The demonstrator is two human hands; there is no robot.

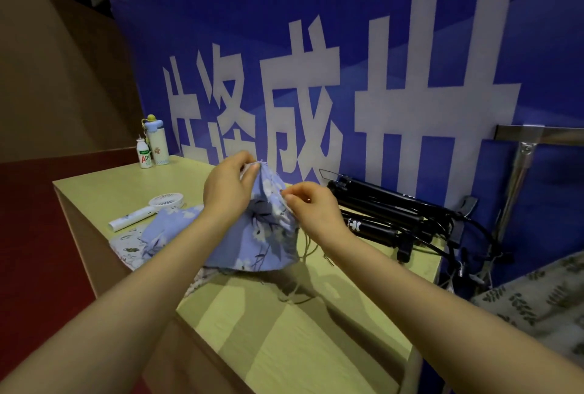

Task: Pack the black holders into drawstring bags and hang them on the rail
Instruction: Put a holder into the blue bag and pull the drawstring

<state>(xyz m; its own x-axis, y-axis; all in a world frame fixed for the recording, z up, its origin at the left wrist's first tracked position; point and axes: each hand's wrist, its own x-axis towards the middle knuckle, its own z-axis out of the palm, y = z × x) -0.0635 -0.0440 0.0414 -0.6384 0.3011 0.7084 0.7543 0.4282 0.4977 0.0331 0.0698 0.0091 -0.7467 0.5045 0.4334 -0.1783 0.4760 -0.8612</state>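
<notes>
A light blue flowered drawstring bag (264, 242) is lifted above the table (300, 340), its mouth upward. My left hand (229, 189) pinches the left side of the bag's top edge. My right hand (311, 208) pinches the right side of that edge. The bag's cords trail down onto the table. Several black holders (382, 213) lie in a pile at the table's back right, against the blue banner. A shiny metal rail (537, 136) with its upright post stands at the far right. What is inside the bag is hidden.
More flowered bags (158, 235) lie on the table's left part, beside a white hand-held fan (148, 210). A white water bottle (157, 140) and a small drink bottle (144, 153) stand at the back left corner. A leaf-patterned cloth (543, 298) lies at the lower right.
</notes>
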